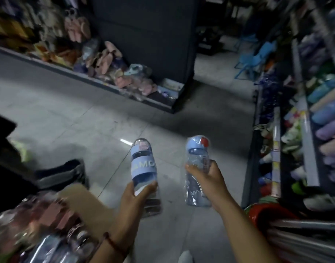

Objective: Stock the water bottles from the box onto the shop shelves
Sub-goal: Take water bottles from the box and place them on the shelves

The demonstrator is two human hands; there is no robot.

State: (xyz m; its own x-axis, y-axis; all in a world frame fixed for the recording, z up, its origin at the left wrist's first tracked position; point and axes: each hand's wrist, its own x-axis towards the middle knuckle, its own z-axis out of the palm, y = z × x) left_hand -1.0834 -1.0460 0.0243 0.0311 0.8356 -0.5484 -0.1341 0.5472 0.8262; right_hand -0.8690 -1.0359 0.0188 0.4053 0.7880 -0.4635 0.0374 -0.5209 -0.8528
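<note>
You hold 2 wrapped bottles upright over the floor (72,111), just right of the box (83,202). The lilac-banded bottle (144,168) is in your left hand (136,196), the blue-lidded bottle (196,154) in your right hand (210,177). Fingers (213,165) of both hands curl round the bottle bodies, left low, right mid-body. The box holds more wrapped bottles, blurred. Stocked shelves (305,130) stand far right of the box. There's a bead bracelet (113,245) on your left wrist.

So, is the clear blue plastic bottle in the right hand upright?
Nearly upright: the bottle has its cap above the right hand, base below.
</note>
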